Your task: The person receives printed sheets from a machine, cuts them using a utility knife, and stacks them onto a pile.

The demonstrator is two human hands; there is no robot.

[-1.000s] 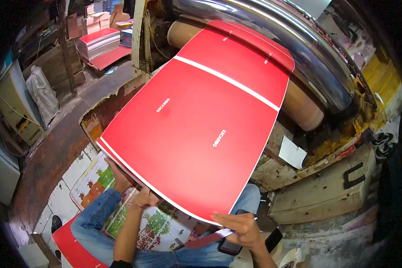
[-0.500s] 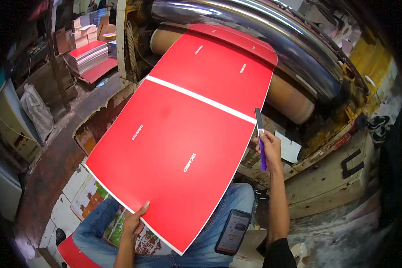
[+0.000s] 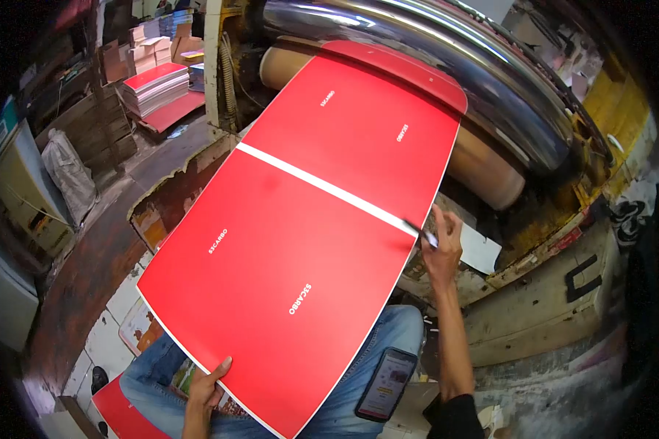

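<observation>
A long red printed sheet [image 3: 271,241] with white lettering and a white cross band stretches from the rollers down over my lap. My left hand [image 3: 208,386] pinches its near left edge, thumb on top and fingers underneath. By the sheet's right edge, my right hand [image 3: 442,247] is closed on a purple-handled knife [image 3: 430,239], blurred by motion. Its dark blade lies over the right end of the white band; whether it touches the sheet I cannot tell. The far end of the sheet curves up against the large shiny metal roller [image 3: 447,66].
Below the metal roller is a brown roller [image 3: 483,172]. A phone [image 3: 386,384] rests on my right thigh. A stack of red-topped sheets [image 3: 154,91] stands at the back left. Another red sheet [image 3: 121,413] lies on the floor at lower left.
The sheet has slid toward me and its near edge sits lower, my left hand still on it. My right hand has turned the knife, its blade swinging leftward over the white band.
</observation>
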